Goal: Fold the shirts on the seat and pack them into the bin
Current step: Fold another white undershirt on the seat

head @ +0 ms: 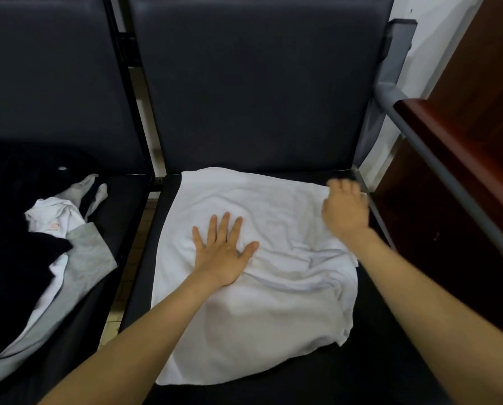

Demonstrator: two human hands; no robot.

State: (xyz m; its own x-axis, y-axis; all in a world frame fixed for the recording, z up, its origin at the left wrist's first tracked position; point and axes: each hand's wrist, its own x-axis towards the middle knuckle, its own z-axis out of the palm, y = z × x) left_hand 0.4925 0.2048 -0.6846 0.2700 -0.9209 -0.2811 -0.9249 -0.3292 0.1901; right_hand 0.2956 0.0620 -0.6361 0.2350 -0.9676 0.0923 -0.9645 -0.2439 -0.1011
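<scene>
A white shirt [273, 302] lies spread and wrinkled over the dark seat [390, 361] in front of me. My left hand [222, 249] presses flat on the middle of the cloth, fingers straight and spread. My right hand [345, 210] is at the shirt's far right corner near the seat's edge, fingers curled over the fabric there; it is blurred, and the grip itself is hidden under the hand. No bin is in view.
On the neighbouring seat [121, 217] to the left lies a heap of clothes [54, 244]: black, white and grey pieces. A grey metal armrest [437, 159] and dark wooden furniture [478, 171] stand close on the right. Seat backs rise behind.
</scene>
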